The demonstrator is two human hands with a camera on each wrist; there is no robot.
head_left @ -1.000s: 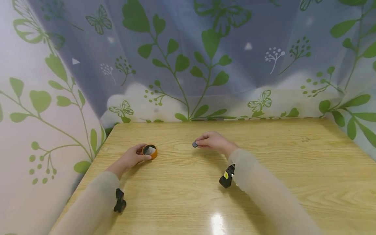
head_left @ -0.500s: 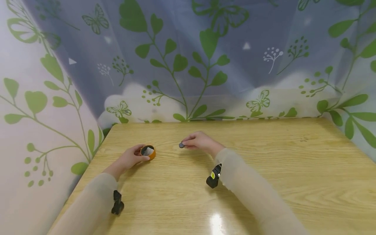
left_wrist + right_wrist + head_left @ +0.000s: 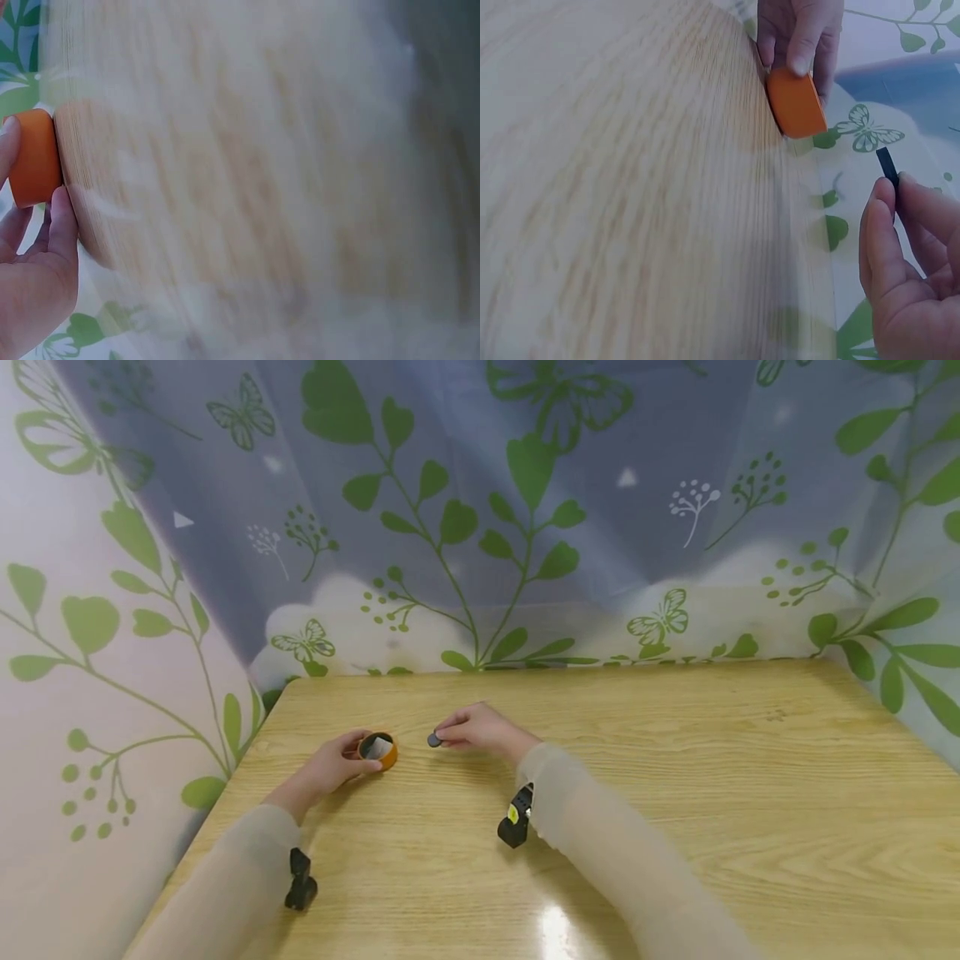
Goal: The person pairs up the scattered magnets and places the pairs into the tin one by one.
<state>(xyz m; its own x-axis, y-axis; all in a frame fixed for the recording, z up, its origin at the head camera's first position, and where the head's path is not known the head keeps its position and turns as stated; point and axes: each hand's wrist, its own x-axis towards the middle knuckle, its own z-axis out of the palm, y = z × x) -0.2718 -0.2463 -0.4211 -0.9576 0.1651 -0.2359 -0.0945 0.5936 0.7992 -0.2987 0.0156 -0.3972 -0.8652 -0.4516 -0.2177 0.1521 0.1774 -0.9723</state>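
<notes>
On the left part of the table, my left hand grips a small round orange container between thumb and fingers. Its top is uncovered, and something whitish and flat lies inside the dark interior. The left wrist view shows the container's plain orange side standing on the wood. My right hand pinches a thin dark grey disc by its edge, a short way right of the container. Seen edge-on in the right wrist view, the disc is clear of the table and apart from the container.
The light wooden table reaches back to a hanging cloth printed with green leaves and butterflies. A similar patterned cloth borders the left side. Black wrist cameras sit below both cuffs.
My right hand has carried the dark disc leftward across the table, closer to the container. The left hand keeps its hold on the container, nearly in place.
</notes>
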